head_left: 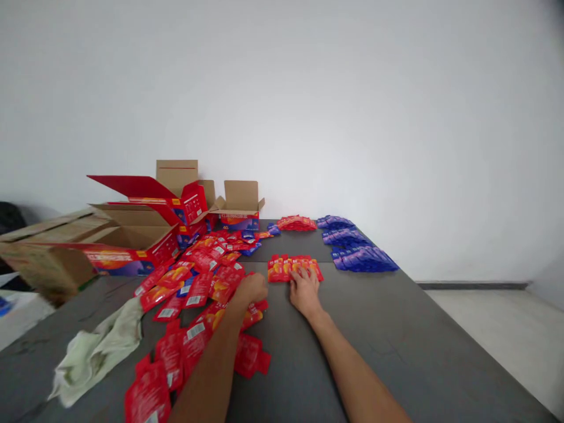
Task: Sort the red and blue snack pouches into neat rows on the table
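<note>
A loose heap of red sachets [200,282] spreads over the left half of the grey table [396,335]. My left hand [250,289] rests at the heap's right edge with the fingers curled; whether it holds a sachet is hidden. My right hand [303,291] lies flat, fingers spread, its fingertips touching a neat overlapping row of red sachets [294,268] in the middle of the table. It grips nothing.
Rows of blue sachets [359,249] lie at the far right, a red row [297,222] behind. Open red-printed cardboard boxes [145,235] and a small open box [240,208] stand at the back left. A pale cloth [99,346] lies near left. White wall behind.
</note>
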{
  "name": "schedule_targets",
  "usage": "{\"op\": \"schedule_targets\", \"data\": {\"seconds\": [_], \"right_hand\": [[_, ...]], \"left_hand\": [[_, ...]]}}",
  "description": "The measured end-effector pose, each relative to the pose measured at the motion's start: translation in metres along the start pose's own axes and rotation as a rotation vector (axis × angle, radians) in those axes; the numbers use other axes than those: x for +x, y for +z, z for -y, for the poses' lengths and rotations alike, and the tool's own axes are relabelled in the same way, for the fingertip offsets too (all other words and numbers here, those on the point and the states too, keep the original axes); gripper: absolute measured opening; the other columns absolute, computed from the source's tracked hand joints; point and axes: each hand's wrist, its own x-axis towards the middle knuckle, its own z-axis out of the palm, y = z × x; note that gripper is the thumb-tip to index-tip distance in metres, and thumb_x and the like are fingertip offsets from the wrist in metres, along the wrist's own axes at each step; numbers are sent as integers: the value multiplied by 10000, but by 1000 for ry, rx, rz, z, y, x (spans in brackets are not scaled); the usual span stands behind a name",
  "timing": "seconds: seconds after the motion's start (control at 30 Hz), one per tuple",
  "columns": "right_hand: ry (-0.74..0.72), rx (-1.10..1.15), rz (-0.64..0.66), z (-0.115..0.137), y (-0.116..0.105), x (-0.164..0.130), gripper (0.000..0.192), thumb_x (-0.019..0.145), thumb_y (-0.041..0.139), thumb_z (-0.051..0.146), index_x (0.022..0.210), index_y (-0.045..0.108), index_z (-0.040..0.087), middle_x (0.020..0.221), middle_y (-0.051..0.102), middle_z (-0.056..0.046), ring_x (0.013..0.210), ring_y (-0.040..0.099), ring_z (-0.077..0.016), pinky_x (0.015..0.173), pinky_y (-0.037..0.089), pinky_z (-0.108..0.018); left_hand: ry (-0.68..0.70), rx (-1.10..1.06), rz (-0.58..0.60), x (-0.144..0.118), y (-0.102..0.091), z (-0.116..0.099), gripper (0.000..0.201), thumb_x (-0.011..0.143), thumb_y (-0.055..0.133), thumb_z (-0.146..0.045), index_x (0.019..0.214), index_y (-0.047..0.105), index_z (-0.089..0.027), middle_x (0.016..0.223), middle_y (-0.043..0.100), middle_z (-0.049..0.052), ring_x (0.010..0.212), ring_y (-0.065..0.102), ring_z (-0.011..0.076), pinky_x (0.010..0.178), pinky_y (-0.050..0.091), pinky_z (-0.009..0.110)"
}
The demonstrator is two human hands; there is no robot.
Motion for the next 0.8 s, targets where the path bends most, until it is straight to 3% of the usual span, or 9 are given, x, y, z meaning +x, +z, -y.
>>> {"op": "schedule_targets", "data": {"seconds": [0.13,0.23,0.3,0.4,0.57,0.8], "right_hand": [[-30,83,10,4,0,0,339,867,513,213,1143,707,249,1351,560,-80,1286,364,-323,1058,285,-459],[-64,177,26,8,-5,0,301,871,515,197,1081,728,229,1254,627,-83,1210,443,-293,1031,313,-416],[-104,275,37,13,-10,-1,277,895,494,203,1044,728,210,1149,672,-82,1120,509,-260,999,336,-375],[-158,467,76,21,-16,-2,288,955,426,267,931,704,192,936,697,-56,907,575,-203,866,393,-302],[-87,724,183,28,-11,-6,396,968,401,450,695,539,197,619,511,36,581,443,-127,553,311,-230],[-55,829,285,23,1,-7,396,912,484,495,645,425,209,579,362,64,537,320,-103,505,235,-226]], "left_hand": [[27,-15,43,-3,7,2,166,688,605,-117,799,726,-143,898,735,144,856,687,257,695,490,291],[70,-53,29,1,10,-1,178,701,557,-104,773,713,-151,819,730,98,781,676,213,651,469,257],[120,-169,-30,6,11,-1,184,701,539,-108,775,700,-158,762,716,56,720,655,176,622,451,232],[190,-497,-225,16,12,0,142,711,543,-143,788,662,-158,727,684,20,675,615,143,601,431,217],[170,-887,-479,29,21,-1,94,757,559,-211,831,599,-169,768,646,5,698,586,123,630,424,212],[133,-1137,-649,34,31,-8,92,778,576,-261,825,546,-188,749,611,-16,682,574,119,649,436,224]]}}
